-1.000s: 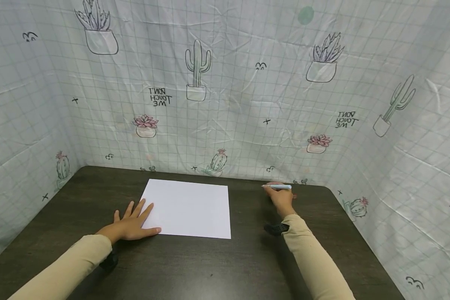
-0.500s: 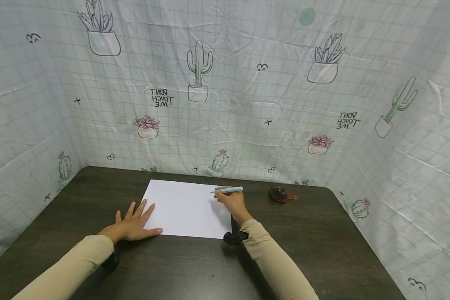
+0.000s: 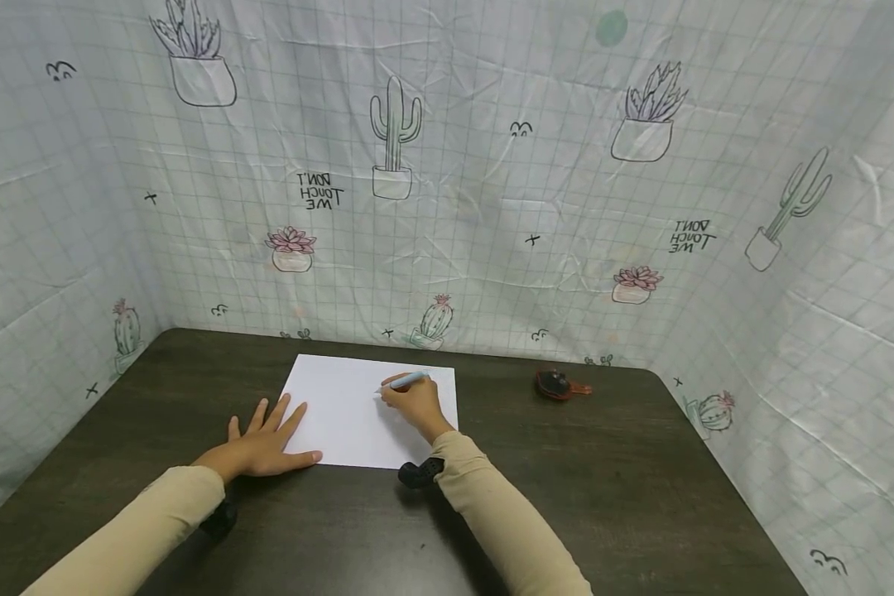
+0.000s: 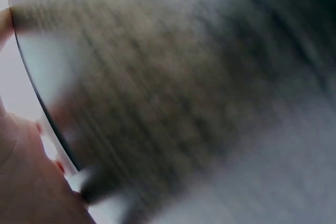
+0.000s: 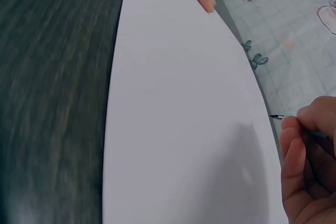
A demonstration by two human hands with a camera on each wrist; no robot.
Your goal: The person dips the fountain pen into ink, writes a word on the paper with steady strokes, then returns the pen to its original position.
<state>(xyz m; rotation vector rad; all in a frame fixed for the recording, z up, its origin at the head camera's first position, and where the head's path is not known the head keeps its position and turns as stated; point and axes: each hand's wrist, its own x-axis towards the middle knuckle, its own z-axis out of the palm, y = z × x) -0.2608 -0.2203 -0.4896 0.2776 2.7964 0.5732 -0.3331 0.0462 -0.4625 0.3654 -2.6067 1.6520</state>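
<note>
One light-blue pen [image 3: 410,379] is pinched in the right hand [image 3: 419,406] over a white paper sheet [image 3: 343,414]; the left hand [image 3: 261,449] rests splayed, ungripping, at its left edge.

Screened-off workspace: cactus-print cloth [image 3: 469,207] around table [image 3: 641,480]

The paper sheet [image 3: 343,414] is plain white, the pen [image 3: 407,380] pale blue, the counter [image 3: 641,480] dark brown with wood grain. The sleeves [image 3: 507,521] are beige. The whitish, green-gridded curtain [image 3: 462,207] shows green cacti [image 3: 395,136] and pink succulents [image 3: 291,247].
</note>
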